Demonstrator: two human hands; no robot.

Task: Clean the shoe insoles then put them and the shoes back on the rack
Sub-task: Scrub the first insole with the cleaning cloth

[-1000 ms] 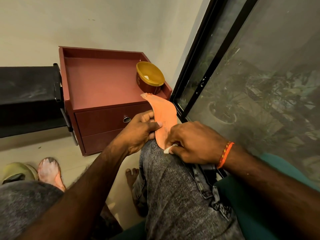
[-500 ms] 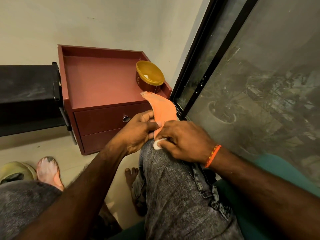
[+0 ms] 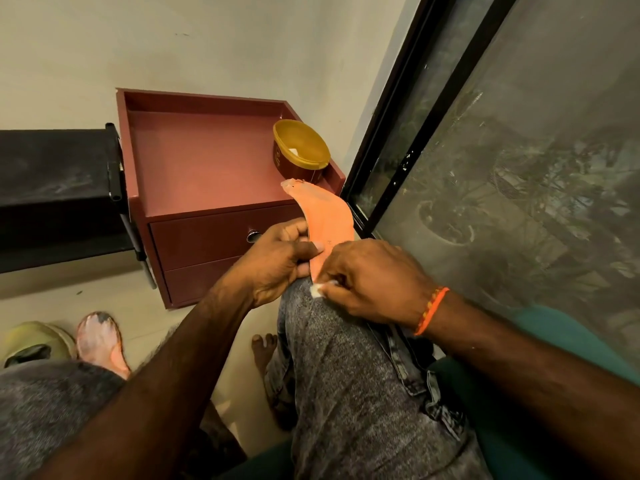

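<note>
The orange insole (image 3: 323,220) stands on the person's right knee (image 3: 311,306), its lower end caught between both hands. The left hand (image 3: 277,261) grips its left edge, thumb laid across the face and fingers curled behind. The right hand (image 3: 367,282) lies just right of it, fingers curled to pinch a small white wipe (image 3: 317,289) against the insole's lower edge where it meets the knee.

On the red bedside cabinet (image 3: 194,174) a yellow tub (image 3: 300,154) sits at the right rear corner; something small and white shows inside it, too small to identify.

The insole's long axis runs up and away from the hands, curving left, with its frayed tip near the tub's base. A second, whitish insole (image 3: 98,339) lies on the floor (image 3: 45,299) beside an olive shoe (image 3: 31,342).
</note>
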